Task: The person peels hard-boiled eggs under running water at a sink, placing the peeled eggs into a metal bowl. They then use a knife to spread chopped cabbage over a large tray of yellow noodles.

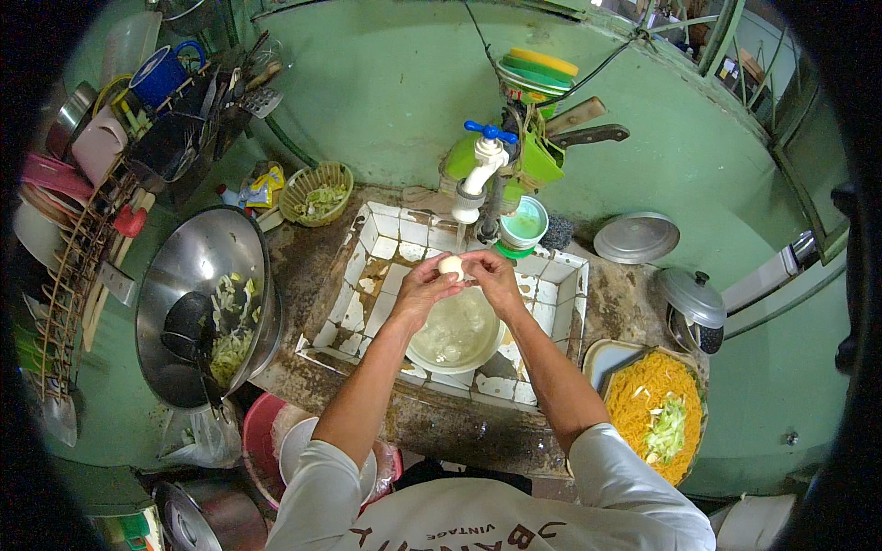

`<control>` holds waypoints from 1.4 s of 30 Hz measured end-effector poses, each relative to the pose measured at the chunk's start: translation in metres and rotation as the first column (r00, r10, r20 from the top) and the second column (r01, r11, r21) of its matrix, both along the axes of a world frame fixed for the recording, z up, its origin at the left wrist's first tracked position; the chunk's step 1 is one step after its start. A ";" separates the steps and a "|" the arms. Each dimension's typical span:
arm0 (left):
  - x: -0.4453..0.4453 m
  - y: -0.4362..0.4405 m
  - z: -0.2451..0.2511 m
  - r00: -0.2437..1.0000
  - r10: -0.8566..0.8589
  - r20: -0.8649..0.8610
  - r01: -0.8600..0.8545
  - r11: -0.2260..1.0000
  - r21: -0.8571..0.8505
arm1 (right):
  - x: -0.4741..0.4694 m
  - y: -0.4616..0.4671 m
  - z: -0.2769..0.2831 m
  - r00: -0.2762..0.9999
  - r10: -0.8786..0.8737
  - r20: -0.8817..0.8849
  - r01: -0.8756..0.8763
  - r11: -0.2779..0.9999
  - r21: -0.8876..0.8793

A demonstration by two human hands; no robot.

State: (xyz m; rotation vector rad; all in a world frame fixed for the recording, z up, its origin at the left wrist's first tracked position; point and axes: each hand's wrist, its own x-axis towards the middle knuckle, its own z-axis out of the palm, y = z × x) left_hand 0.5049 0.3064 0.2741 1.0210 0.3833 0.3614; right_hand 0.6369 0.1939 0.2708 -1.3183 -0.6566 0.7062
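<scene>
A pale, smooth egg (pixel 451 267) is held in my left hand (pixel 424 286), between thumb and fingers. My right hand (pixel 493 275) grips its right side with the fingertips. Whether any shell is still on it, I cannot tell. Just above, water (pixel 460 235) runs from a white faucet (pixel 475 182) with a blue handle. Below both hands, a light plastic bowl (pixel 419 358) of rippling water stands in the tiled sink (pixel 555 310). Something pale lies at the bottom of that bowl, blurred by the water.
Left of the sink stands a large metal wok (pixel 162 275) with chopped cabbage and a dark ladle. A ribbed basket (pixel 341 175) with vegetable scraps is behind it. On the right sits a tray of orange noodles (pixel 623 396). Knives (pixel 589 136) stick out beside the faucet.
</scene>
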 end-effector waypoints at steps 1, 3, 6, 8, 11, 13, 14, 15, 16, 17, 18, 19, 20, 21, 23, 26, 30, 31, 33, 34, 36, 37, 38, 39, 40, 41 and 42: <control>0.001 0.000 0.000 1.000 0.011 -0.004 -0.011 1.000 -0.001 | 0.000 0.000 0.000 1.000 -0.008 -0.024 0.008 1.000 0.014; 0.001 0.000 -0.001 1.000 -0.001 0.007 0.002 1.000 -0.022 | 0.001 0.000 -0.001 1.000 0.003 -0.017 -0.003 1.000 0.000; 0.000 0.001 -0.002 1.000 -0.010 0.007 0.011 1.000 -0.015 | 0.003 0.000 -0.001 1.000 0.011 -0.010 -0.011 0.999 -0.035; -0.001 0.002 -0.002 1.000 -0.017 -0.004 0.017 1.000 0.004 | 0.003 0.001 -0.001 1.000 0.004 -0.013 -0.005 0.999 -0.048; -0.003 0.003 -0.001 0.999 -0.036 -0.023 0.036 0.999 0.033 | 0.002 0.001 0.001 1.000 -0.013 -0.024 0.012 0.998 -0.055; -0.004 0.004 0.000 0.998 -0.047 -0.039 0.049 0.998 0.040 | 0.001 0.000 0.002 0.999 -0.017 -0.032 0.015 0.997 -0.080; -0.004 0.005 0.000 0.997 -0.058 -0.043 0.060 0.998 0.023 | 0.001 -0.001 0.003 0.999 -0.019 -0.040 0.016 0.998 -0.064; -0.005 0.006 0.000 0.996 -0.064 -0.059 0.064 0.998 0.003 | 0.000 -0.001 0.004 0.999 -0.025 -0.044 0.022 0.998 -0.053; -0.005 0.006 0.000 0.995 -0.064 -0.074 0.063 0.998 -0.010 | 0.000 -0.002 0.005 0.998 -0.031 -0.048 0.029 0.999 -0.041; -0.005 0.007 0.000 0.995 -0.079 -0.056 0.077 0.997 -0.031 | 0.000 -0.002 0.006 0.999 -0.035 -0.039 0.033 0.998 -0.051; -0.006 0.007 0.000 0.995 -0.087 -0.038 0.086 0.995 -0.045 | 0.001 -0.003 0.007 0.999 -0.038 -0.029 0.036 0.997 -0.062; -0.007 0.007 -0.001 0.995 -0.086 -0.046 0.083 0.995 -0.058 | 0.001 -0.004 0.007 0.999 -0.041 -0.020 0.040 0.997 -0.072; -0.007 0.007 -0.002 0.995 -0.104 -0.001 0.104 0.992 -0.071 | 0.001 -0.004 0.008 1.000 -0.024 -0.015 0.023 0.998 -0.055; -0.008 0.006 -0.002 0.993 -0.113 0.017 0.114 0.990 -0.082 | 0.000 -0.004 0.008 1.000 -0.006 -0.011 0.006 0.999 -0.037; -0.007 0.006 -0.004 0.994 -0.103 0.034 0.106 0.989 -0.098 | 0.000 -0.004 0.007 1.000 0.020 0.018 -0.019 0.999 -0.045; -0.003 0.005 -0.006 0.998 -0.058 0.018 0.060 0.992 -0.109 | 0.000 -0.001 0.003 0.996 0.049 0.077 -0.044 0.997 -0.063; 0.004 0.007 -0.004 0.999 -0.032 -0.025 0.028 0.987 -0.156 | 0.005 0.003 -0.002 0.993 0.072 0.095 -0.072 0.997 -0.003; 0.004 0.008 -0.003 0.998 -0.020 -0.056 0.009 0.983 -0.184 | 0.007 0.003 -0.002 0.993 0.076 0.094 -0.076 0.997 -0.008; 0.001 0.010 -0.002 0.996 -0.043 -0.074 0.030 0.986 -0.162 | 0.009 0.004 -0.003 0.992 0.080 0.101 -0.082 0.997 0.015; 0.000 0.011 -0.002 0.994 -0.045 -0.100 0.030 0.988 -0.151 | 0.010 0.004 -0.002 0.992 0.087 0.095 -0.089 0.996 0.010; -0.001 0.014 -0.002 0.987 -0.059 -0.147 0.045 0.995 -0.093 | 0.010 0.003 -0.001 0.991 0.102 0.090 -0.098 0.994 -0.055; -0.001 0.015 -0.003 0.981 -0.055 -0.186 0.045 0.997 -0.057 | 0.010 0.002 0.000 0.991 0.106 0.080 -0.098 0.990 -0.098; -0.001 0.015 -0.004 0.986 -0.068 -0.153 0.057 0.995 -0.079 | 0.009 0.003 0.001 0.992 0.094 0.083 -0.087 0.992 -0.087; -0.001 0.015 -0.006 0.989 -0.074 -0.131 0.062 0.994 -0.094 | 0.007 0.003 0.002 0.993 0.077 0.084 -0.070 0.994 -0.080; -0.001 0.016 -0.008 0.989 -0.078 -0.125 0.064 0.992 -0.110 | 0.006 0.003 0.003 0.995 0.063 0.080 -0.055 0.994 -0.097; -0.001 0.016 -0.010 0.992 -0.080 -0.093 0.065 0.986 -0.153 | 0.006 0.003 0.003 0.997 0.053 0.058 -0.048 0.996 -0.080; -0.001 0.016 -0.011 0.994 -0.080 -0.077 0.064 0.979 -0.196 | 0.005 0.002 0.004 0.998 0.046 0.030 -0.043 0.995 -0.087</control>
